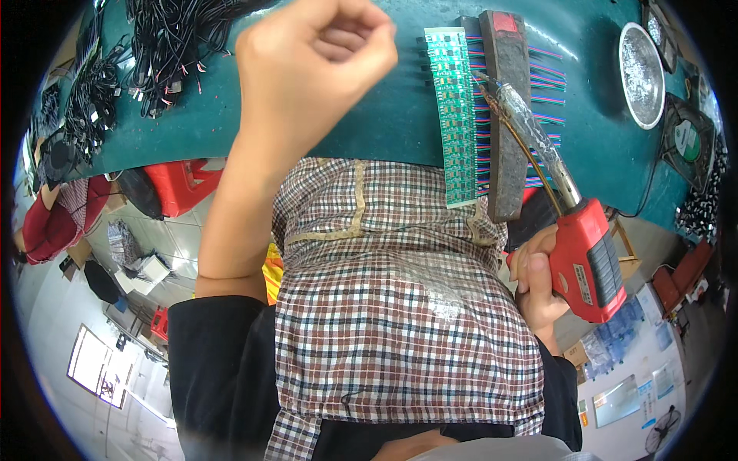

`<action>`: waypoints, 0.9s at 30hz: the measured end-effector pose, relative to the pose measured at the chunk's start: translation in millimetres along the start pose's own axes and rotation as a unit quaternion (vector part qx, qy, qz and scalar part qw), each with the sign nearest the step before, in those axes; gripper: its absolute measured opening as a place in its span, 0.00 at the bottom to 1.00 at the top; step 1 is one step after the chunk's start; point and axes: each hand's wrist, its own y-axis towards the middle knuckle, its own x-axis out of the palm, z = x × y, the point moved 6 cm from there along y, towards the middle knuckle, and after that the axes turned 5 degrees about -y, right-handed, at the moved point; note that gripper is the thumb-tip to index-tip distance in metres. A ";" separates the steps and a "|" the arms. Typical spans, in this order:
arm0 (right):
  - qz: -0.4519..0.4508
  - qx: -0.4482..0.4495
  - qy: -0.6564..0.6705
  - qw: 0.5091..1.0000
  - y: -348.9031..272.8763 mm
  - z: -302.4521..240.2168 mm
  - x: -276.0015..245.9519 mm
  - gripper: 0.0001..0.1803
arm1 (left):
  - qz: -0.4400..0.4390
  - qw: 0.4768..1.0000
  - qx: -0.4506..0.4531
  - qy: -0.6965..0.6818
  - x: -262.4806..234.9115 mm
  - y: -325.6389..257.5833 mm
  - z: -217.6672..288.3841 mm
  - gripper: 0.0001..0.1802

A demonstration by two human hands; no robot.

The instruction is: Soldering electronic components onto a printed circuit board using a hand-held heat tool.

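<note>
My right hand (538,280) grips the handle of a red soldering gun (583,257), whose long metal barrel points up and left. Its thin tip ends by the right edge of a green circuit board (452,115) lined with small components. Pink, blue and dark wires (547,79) stick out to the board's right. Across them lies a long dark bar (507,123) with a red patch at its far end. Left of the board, my left hand (311,65) is raised over the table, fingers curled in and thumb against them; whatever they may pinch is hidden.
Bundles of black cables (169,46) cover the far left of the green table (369,127). At the right stand a round metal dish (642,77) and a black fan (686,142). A red stool (177,188) is under the left edge, with another person (65,219) beyond.
</note>
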 end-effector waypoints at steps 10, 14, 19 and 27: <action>-0.017 -0.010 0.002 1.000 -2.7 1.7 -0.7 0.10 | -0.086 0.994 -0.025 -0.067 33.1 -35.5 10.6 0.06; -0.003 0.000 -0.034 0.999 -7.2 5.4 -6.9 0.09 | -0.068 0.996 0.003 -0.060 35.0 -34.5 8.2 0.06; -0.020 0.032 -0.007 0.999 -16.1 13.9 -5.6 0.10 | -0.068 0.997 0.013 -0.029 36.1 -34.2 5.9 0.07; 0.008 0.043 -0.079 0.996 -14.5 9.0 -4.6 0.10 | -0.068 0.997 0.024 -0.024 36.7 -32.8 6.8 0.07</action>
